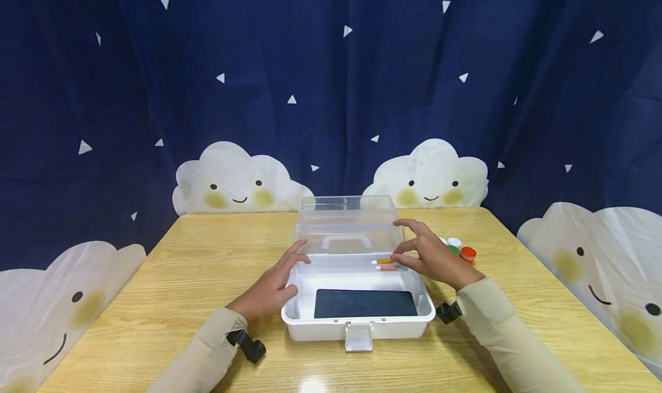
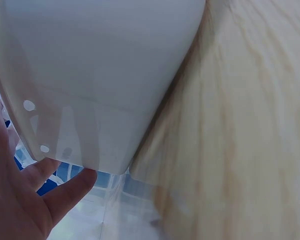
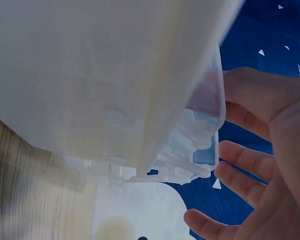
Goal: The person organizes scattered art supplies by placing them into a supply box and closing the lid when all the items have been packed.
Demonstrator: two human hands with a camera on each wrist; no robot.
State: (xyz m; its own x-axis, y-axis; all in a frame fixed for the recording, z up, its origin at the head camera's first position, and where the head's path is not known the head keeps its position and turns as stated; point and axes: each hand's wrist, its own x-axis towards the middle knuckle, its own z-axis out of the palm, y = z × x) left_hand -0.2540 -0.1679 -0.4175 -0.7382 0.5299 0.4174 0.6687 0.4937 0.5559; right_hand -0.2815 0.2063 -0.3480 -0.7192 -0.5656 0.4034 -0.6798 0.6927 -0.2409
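Note:
A white plastic box [image 1: 362,327] stands on the table with its clear lid [image 1: 320,232] raised at the back. Near its rear, an orange stick with a white end [image 1: 384,261] lies above a pink stick with a white end [image 1: 385,268]. My right hand [image 1: 429,255] pinches the right end of the orange stick between thumb and index finger, its other fingers spread. In the right wrist view, the box wall partly hides the thumb. At the box's left side, my left hand [image 1: 271,284] rests with extended fingers; its fingertips [image 2: 87,175] touch the edge.
A dark flat rectangle [image 1: 365,304] lies in the box bottom. Small jars, among them a red-lidded jar [image 1: 468,255] and a green-lidded jar [image 1: 454,243], stand behind my right wrist. A latch [image 1: 358,338] hangs at the box front. Behind the table [image 1: 227,238] hangs a blue curtain [image 1: 331,94].

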